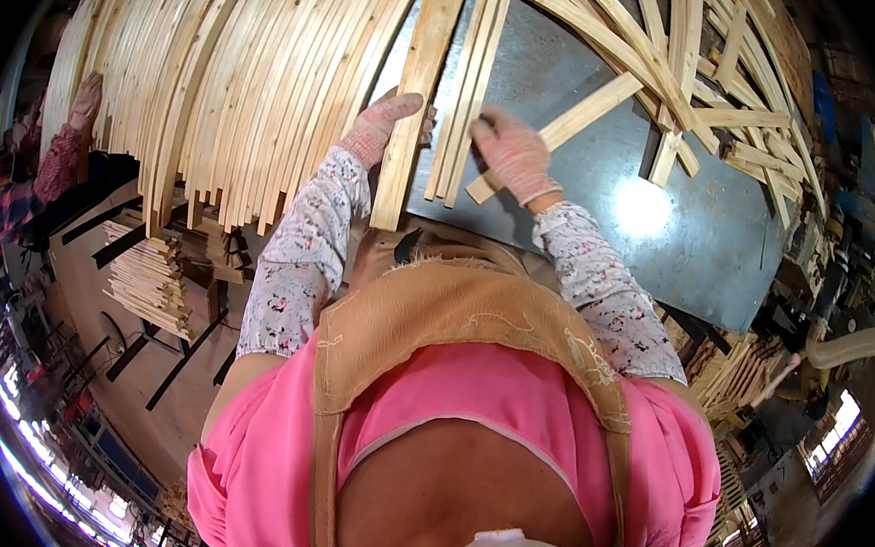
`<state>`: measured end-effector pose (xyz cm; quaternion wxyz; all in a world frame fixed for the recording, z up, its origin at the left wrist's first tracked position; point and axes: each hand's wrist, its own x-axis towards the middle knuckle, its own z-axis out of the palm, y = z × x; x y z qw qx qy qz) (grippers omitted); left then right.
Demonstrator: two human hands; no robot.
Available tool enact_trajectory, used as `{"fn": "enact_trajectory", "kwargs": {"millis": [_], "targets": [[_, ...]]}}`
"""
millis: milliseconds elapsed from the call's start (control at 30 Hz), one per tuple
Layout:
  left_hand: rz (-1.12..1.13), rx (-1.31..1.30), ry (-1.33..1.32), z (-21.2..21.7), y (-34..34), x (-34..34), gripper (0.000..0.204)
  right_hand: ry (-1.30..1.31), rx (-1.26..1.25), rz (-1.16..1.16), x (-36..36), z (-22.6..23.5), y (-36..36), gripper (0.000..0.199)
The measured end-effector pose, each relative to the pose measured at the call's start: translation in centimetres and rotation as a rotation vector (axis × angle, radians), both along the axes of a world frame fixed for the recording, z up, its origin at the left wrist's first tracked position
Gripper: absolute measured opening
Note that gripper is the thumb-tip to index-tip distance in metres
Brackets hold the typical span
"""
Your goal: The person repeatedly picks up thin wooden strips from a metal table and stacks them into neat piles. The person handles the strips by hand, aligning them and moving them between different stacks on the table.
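Note:
My left hand [379, 128], in a pinkish knit glove, grips a long, wide wooden board [419, 82] near its close end. The thumb lies over the top face and fingertips show at the other edge. To the right of it, a few narrow wooden strips [466, 95] lie side by side on the grey metal tabletop [602, 208]. My right hand [515, 158], gloved alike, is at the right edge of these strips. Its fingers are curled and blurred, so a grip cannot be made out. A loose slat [590, 112] passes slantwise behind that hand.
Many wooden strips [258, 92] lie in a row at the left. A jumbled pile of slats [686, 58] covers the far right. Another person's hand [85, 102] rests on the row's left end. Stacked short strips [151, 281] sit lower left, beside dark metal bars [187, 358].

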<state>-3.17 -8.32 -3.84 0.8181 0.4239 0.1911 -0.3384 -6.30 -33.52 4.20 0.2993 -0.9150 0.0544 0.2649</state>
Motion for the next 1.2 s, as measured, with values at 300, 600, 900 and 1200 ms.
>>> {"fn": "enact_trajectory", "kwargs": {"millis": [300, 600, 900, 1200], "targets": [[-0.081, 0.857, -0.924, 2.7, -0.3, 0.4, 0.06, -0.185, 0.651, -0.38, 6.9, 3.3, 6.5, 0.051], [0.136, 0.46, -0.024, 11.2, 11.6, 1.2, 0.089, -0.209, -0.026, 0.289, 13.4, 10.8, -0.4, 0.038], [-0.28, 1.473, -0.441, 0.7, 36.2, -4.3, 0.071, -0.517, -0.092, 1.168, 21.1, 4.6, 16.7, 0.026], [-0.483, 1.49, -0.38, 11.1, 26.8, -3.7, 0.084, -0.802, 0.075, 1.375, 18.2, 1.8, 24.8, 0.015]]}}
